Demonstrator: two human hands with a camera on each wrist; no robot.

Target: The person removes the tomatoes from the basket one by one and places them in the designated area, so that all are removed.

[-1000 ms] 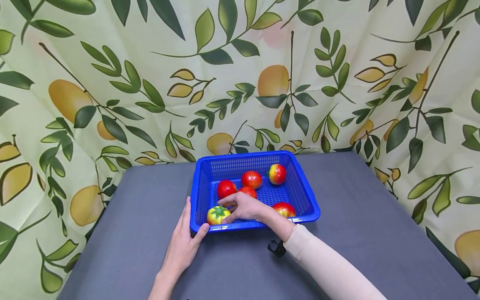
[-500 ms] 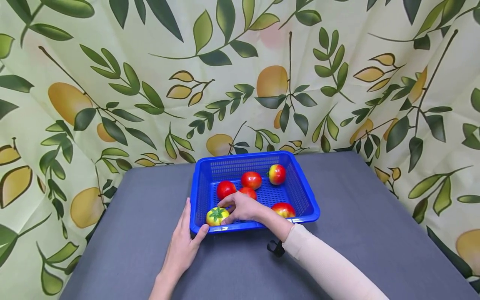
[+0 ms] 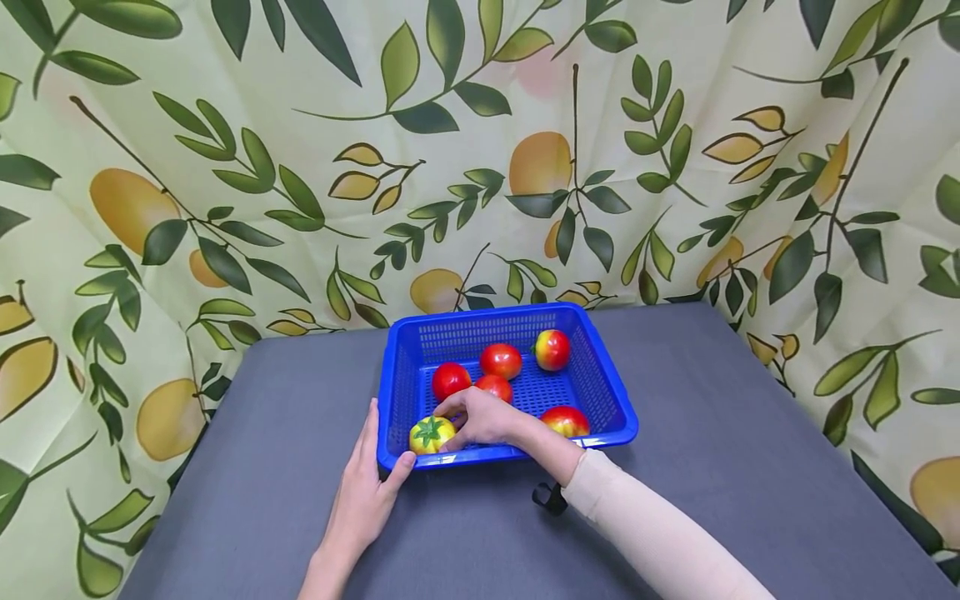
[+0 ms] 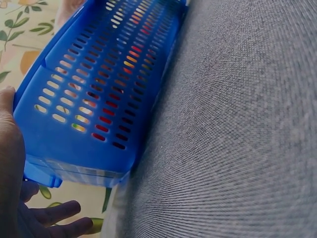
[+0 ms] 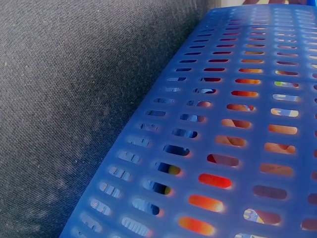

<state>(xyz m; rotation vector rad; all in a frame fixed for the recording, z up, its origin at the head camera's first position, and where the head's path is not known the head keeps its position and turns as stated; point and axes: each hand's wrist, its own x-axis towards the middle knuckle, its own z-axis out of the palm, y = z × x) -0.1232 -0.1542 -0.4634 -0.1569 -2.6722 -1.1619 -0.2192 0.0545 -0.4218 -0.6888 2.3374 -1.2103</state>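
A blue perforated plastic basket (image 3: pixel 622 408) stands on the grey table, also filling much of both wrist views. My left hand (image 3: pixel 363 492) rests against its front left corner, thumb at the front rim and straight fingers along the left side. In the left wrist view the fingers (image 4: pixel 57 213) extend past the basket's end. Inside the basket, my right hand (image 3: pixel 483 417) pinches the right side of a yellow tomato (image 3: pixel 431 435) with a green leafy top. Behind the hand lie red fruits, one partly covered by it (image 3: pixel 495 387). Basket wall hides the right hand's fingers in the right wrist view.
Other fruits in the basket are a red one (image 3: pixel 451 382), another red one (image 3: pixel 501 360), a red-yellow one (image 3: pixel 552 350) and one under the right forearm (image 3: pixel 566 421). A leaf-patterned cloth (image 3: pixel 450 208) hangs behind the grey tabletop (image 3: pixel 712 433).
The whole scene sits slightly further left in the head view. Both hands keep their places on the basket and the yellow tomato.
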